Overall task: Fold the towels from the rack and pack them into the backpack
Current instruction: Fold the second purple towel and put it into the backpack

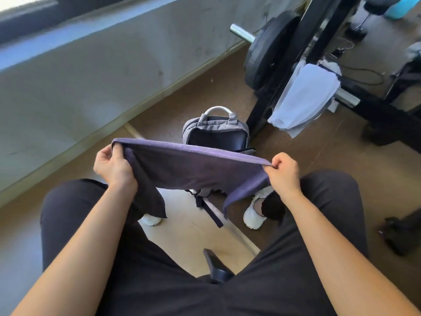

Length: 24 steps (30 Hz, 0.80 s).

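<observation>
Head view, looking down past two bare forearms and knees in black trousers.

Holds a purple towel (196, 166) stretched wide between both hands, above the knees and clear of the floor (182, 99). Grips the towel's top left corner in the left hand (114, 166), with fingers curled round the hem and the cloth bunched in the fist. Pinches the top right corner in the right hand (283, 173), with fingers curled in and the hem caught at the thumb and forefinger. Keeps the top edge taut and nearly level; lets the rest sag in the middle and hang in two loose tails, one under each wrist.

Just beyond the towel, on the floor: a grey backpack (216, 131), upright, with a white handle on top and the main compartment gaping open and dark inside. Lower half hidden behind the towel; dark straps trailing on the floor toward the feet.

To the right of the backpack: a black rack (312, 30), with a pale towel (305, 96) draped over its bar and hanging low, near the floor. Beside that, on the rack's left, a black weight plate (266, 51) on a chrome peg.

Below the purple towel, partly covered by it: white shoes (255, 215) planted on the floor.
</observation>
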Motion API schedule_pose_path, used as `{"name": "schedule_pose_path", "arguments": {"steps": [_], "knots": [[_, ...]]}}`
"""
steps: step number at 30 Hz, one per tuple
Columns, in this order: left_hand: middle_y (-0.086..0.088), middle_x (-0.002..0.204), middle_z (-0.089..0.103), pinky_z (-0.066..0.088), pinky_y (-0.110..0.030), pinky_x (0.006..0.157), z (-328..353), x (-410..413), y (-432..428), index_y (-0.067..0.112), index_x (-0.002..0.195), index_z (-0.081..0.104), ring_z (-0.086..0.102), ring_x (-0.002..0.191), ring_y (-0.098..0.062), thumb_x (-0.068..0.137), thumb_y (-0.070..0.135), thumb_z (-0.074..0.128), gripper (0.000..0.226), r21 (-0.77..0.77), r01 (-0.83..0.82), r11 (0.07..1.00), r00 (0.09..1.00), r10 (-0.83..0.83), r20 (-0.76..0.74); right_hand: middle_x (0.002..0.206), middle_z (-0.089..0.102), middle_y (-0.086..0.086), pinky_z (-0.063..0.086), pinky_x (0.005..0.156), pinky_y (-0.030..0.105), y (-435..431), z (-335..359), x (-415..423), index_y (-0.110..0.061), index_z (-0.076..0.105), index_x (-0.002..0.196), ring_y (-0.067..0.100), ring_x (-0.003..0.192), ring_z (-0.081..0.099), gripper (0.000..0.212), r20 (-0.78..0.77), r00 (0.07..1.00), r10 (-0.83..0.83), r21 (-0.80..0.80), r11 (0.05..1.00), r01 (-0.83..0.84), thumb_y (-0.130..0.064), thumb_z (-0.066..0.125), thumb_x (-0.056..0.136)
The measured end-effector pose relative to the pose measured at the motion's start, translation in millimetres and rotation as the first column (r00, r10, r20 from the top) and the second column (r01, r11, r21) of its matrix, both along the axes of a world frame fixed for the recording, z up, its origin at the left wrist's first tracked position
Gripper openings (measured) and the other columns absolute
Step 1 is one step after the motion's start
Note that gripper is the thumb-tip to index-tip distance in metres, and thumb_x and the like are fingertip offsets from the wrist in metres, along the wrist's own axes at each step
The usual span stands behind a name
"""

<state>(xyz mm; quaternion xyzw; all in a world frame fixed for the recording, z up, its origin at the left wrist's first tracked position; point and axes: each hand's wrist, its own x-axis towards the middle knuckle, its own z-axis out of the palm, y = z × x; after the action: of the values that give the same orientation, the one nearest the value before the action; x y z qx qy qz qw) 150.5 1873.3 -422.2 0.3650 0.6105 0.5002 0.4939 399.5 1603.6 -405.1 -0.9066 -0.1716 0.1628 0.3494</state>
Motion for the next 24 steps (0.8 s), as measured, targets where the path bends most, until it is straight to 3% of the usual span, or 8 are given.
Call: {"name": "schedule_pose_path", "arguments": {"steps": [5, 8, 10, 13, 17, 19, 21, 24], "knots": [[0.004, 0.066, 0.050, 0.042, -0.032, 0.063, -8.6, -0.2, 0.6, 0.019, 0.067, 0.056, 0.045, 0.063, -0.014, 0.088, 0.035, 0.071, 0.030, -0.164, 0.127, 0.978, 0.983, -0.146, -0.111, 0.086, 0.055, 0.011, 0.045, 0.072, 0.038, 0.7, 2.7, 4.9, -0.008, 0.059, 0.089, 0.027, 0.082, 0.052, 0.017, -0.216, 0.955, -0.203, 0.119, 0.965, 0.232, -0.022, 0.058, 0.099], [-0.005, 0.070, 0.051, 0.041, -0.033, 0.064, -8.8, 4.3, -7.2, 0.017, 0.063, 0.057, 0.045, 0.068, -0.022, 0.085, 0.042, 0.071, 0.036, -0.370, 0.319, 0.873, 0.915, -0.385, -0.119, 0.117, 0.059, 0.012, 0.050, 0.081, 0.039, 12.5, 4.8, -1.2, -0.007, 0.060, 0.130, 0.030, 0.102, 0.055, 0.045, -0.504, 0.829, -0.244, -0.026, 0.963, 0.268, -0.039, 0.060, 0.099], [-0.008, 0.077, 0.062, 0.046, -0.034, 0.069, -7.5, 12.5, -19.6, 0.014, 0.070, 0.067, 0.054, 0.069, -0.024, 0.090, 0.039, 0.070, 0.032, -0.428, 0.435, 0.792, 0.852, -0.516, -0.090, 0.117, 0.062, 0.011, 0.052, 0.076, 0.038, 15.5, 2.0, -4.8, -0.010, 0.061, 0.129, 0.030, 0.101, 0.059, 0.045, -0.564, 0.797, -0.217, -0.076, 0.974, 0.211, -0.040, 0.064, 0.096], [-0.011, 0.073, 0.065, 0.049, -0.029, 0.061, -3.5, 24.0, -40.8, 0.010, 0.075, 0.070, 0.057, 0.063, -0.023, 0.094, 0.039, 0.070, 0.035, -0.464, 0.577, 0.672, 0.761, -0.649, 0.006, 0.092, 0.061, 0.010, 0.042, 0.058, 0.030, 14.6, -4.5, -14.0, -0.016, 0.066, 0.095, 0.023, 0.083, 0.057, 0.022, -0.520, 0.852, -0.060, -0.005, 0.998, 0.067, -0.038, 0.063, 0.097], [-0.012, 0.078, 0.062, 0.044, -0.031, 0.065, -0.5, 30.4, -62.7, 0.008, 0.089, 0.068, 0.053, 0.075, -0.022, 0.102, 0.033, 0.061, 0.029, -0.350, 0.787, 0.507, 0.575, -0.809, 0.119, 0.070, 0.036, 0.006, 0.030, 0.059, 0.031, 14.5, -7.0, -29.5, -0.012, 0.049, 0.072, 0.014, 0.065, 0.036, 0.034, -0.318, 0.922, 0.222, 0.060, 0.975, -0.214, -0.030, 0.058, 0.100], [-0.011, 0.084, 0.066, 0.047, -0.032, 0.071, -0.5, 34.0, -74.2, 0.007, 0.100, 0.067, 0.057, 0.081, -0.023, 0.103, 0.027, 0.060, 0.021, -0.298, 0.857, 0.419, 0.482, -0.857, 0.180, 0.070, 0.044, 0.004, 0.035, 0.064, 0.032, 17.5, -11.1, -36.9, -0.003, 0.056, 0.079, 0.013, 0.067, 0.042, 0.029, -0.288, 0.901, 0.325, 0.083, 0.945, -0.315, -0.024, 0.058, 0.099], [-0.012, 0.096, 0.070, 0.052, -0.033, 0.077, -0.1, 38.7, -84.3, 0.002, 0.113, 0.065, 0.064, 0.089, -0.024, 0.102, 0.022, 0.061, 0.023, -0.281, 0.903, 0.324, 0.392, -0.890, 0.233, 0.076, 0.064, -0.001, 0.046, 0.072, 0.033, 20.3, -14.5, -45.9, -0.011, 0.066, 0.106, 0.014, 0.075, 0.058, 0.014, -0.290, 0.879, 0.377, 0.116, 0.926, -0.359, -0.021, 0.059, 0.099], [-0.012, 0.106, 0.070, 0.055, -0.030, 0.078, 1.2, 42.6, -95.1, 0.003, 0.127, 0.060, 0.066, 0.095, -0.022, 0.101, 0.017, 0.062, 0.030, -0.282, 0.935, 0.215, 0.294, -0.915, 0.276, 0.070, 0.068, 0.004, 0.053, 0.073, 0.037, 22.9, -13.1, -59.2, -0.027, 0.051, 0.139, 0.022, 0.071, 0.063, 0.041, -0.299, 0.854, 0.426, 0.202, 0.903, -0.380, -0.020, 0.058, 0.100]]}}
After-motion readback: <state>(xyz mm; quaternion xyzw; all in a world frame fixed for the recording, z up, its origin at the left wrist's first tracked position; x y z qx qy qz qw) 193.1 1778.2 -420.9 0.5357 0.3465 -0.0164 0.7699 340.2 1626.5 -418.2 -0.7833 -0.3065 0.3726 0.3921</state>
